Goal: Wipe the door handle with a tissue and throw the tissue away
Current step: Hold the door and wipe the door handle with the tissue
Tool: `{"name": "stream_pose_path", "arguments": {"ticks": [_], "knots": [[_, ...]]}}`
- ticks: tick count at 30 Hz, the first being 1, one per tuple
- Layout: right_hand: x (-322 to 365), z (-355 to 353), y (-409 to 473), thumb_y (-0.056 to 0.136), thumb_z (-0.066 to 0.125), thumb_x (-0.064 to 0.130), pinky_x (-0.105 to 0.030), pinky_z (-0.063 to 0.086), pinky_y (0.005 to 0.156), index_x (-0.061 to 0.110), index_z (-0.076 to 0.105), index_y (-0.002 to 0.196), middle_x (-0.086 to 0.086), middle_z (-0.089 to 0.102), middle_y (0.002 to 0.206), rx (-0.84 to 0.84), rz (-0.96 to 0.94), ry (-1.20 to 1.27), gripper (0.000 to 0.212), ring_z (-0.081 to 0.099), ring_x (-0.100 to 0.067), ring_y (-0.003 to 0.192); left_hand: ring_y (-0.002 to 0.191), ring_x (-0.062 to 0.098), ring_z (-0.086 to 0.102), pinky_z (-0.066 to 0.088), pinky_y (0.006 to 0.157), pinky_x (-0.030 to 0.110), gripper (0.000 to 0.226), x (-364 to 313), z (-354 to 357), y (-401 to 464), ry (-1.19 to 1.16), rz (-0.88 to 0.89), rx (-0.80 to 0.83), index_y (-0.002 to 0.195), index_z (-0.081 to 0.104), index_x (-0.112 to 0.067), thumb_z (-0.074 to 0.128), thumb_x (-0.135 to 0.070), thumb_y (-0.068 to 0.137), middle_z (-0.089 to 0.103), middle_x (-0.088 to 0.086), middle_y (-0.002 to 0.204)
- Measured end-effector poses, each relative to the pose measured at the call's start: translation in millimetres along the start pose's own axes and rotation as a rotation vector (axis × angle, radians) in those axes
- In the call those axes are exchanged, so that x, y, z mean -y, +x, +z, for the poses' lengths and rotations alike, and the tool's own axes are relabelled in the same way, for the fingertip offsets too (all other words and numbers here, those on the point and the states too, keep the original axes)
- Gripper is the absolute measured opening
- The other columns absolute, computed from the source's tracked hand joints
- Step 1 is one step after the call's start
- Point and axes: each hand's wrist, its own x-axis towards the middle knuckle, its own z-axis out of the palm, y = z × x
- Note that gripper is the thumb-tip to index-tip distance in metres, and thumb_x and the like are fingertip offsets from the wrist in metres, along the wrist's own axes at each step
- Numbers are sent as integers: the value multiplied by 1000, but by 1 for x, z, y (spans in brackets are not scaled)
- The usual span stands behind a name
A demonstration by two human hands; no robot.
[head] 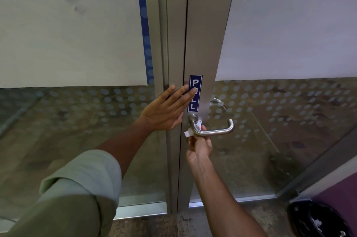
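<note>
A brushed steel lever door handle [216, 131] sticks out from the grey metal door stile [204, 43], just below a blue PULL sticker [194, 93]. My right hand [200, 147] is under the handle's inner end, fingers closed on a white tissue [188, 133] pressed against the handle near its round base. My left hand [166, 111] lies flat with fingers apart on the door frame, its fingertips over the sticker's left edge. It holds nothing.
Glass panels with dotted film and white sheets flank the stile. A black-lined bin [318, 219] with white scraps inside stands on the floor at the bottom right, beside a purple wall [340, 192]. A second handle [218, 102] shows behind the glass.
</note>
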Motion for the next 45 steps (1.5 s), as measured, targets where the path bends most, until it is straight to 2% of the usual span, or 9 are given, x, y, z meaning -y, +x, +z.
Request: {"name": "stream_pose_path", "arguments": {"ticks": [6, 11, 20, 28, 33, 37, 39, 42, 45], "knots": [[-11, 13, -8, 86, 63, -13, -14, 54, 57, 15, 69, 96, -5, 70, 89, 4, -17, 143, 30, 64, -13, 75, 151, 31, 21, 8, 124, 49, 72, -1, 2, -1, -13, -5, -9, 156, 26, -1, 39, -40, 97, 27, 13, 164], [-19, 16, -16, 87, 64, -12, -28, 59, 72, 5, 63, 93, -13, 69, 96, 22, 94, 186, 18, 68, -19, 87, 152, 29, 16, 6, 125, 48, 74, -2, 3, -1, -5, -11, -7, 157, 25, -1, 39, -41, 97, 20, 13, 165], [-19, 21, -20, 87, 64, -13, -27, 62, 65, -2, 66, 93, -9, 71, 81, 156, 146, 110, 13, 70, -11, 65, 151, 32, 21, 6, 124, 49, 72, -1, 2, -1, 3, -5, -13, 156, 26, -1, 37, -40, 96, 23, 13, 164], [-14, -56, -2, 92, 55, -13, -26, 59, 71, 4, 66, 108, -20, 70, 103, 171, 235, -195, 25, 67, -23, 84, 152, 32, 18, 7, 124, 50, 73, -1, 1, -1, 17, 3, 7, 157, 24, 0, 34, -41, 97, 21, 14, 164], [-4, -65, 2, 93, 44, -10, -18, 55, 53, -3, 61, 81, -23, 70, 81, 181, 296, -81, 22, 53, -20, 67, 151, 32, 21, 5, 124, 49, 72, -1, 0, 0, 25, 2, 1, 156, 26, 0, 34, -41, 97, 21, 14, 164], [1, -47, 8, 88, 56, -13, -20, 58, 68, -8, 65, 93, -21, 70, 95, 162, 209, -65, 11, 66, -19, 74, 152, 32, 18, 6, 125, 49, 73, -1, 0, 0, 6, -15, -1, 157, 25, 0, 37, -39, 96, 23, 14, 164], [4, -37, 12, 85, 56, -19, -21, 58, 71, -6, 67, 94, -15, 72, 81, 128, 134, -73, 18, 69, -17, 71, 152, 31, 15, 5, 125, 49, 74, -2, -1, 0, -2, -20, 8, 157, 24, 0, 38, -39, 95, 23, 13, 165], [11, -22, 18, 82, 59, -21, -19, 58, 59, 2, 66, 86, -4, 71, 62, 52, 11, -60, 24, 66, -12, 57, 152, 30, 15, 6, 125, 49, 73, -2, -1, 0, 0, -15, 8, 157, 25, 0, 37, -39, 96, 25, 13, 164], [10, -10, 23, 85, 63, -12, -18, 53, 49, 10, 68, 88, 0, 71, 63, -41, -102, -69, 24, 63, -7, 49, 152, 30, 17, 5, 125, 49, 72, -1, -1, 1, 5, -17, 11, 157, 24, -1, 36, -38, 96, 26, 12, 164]]}}
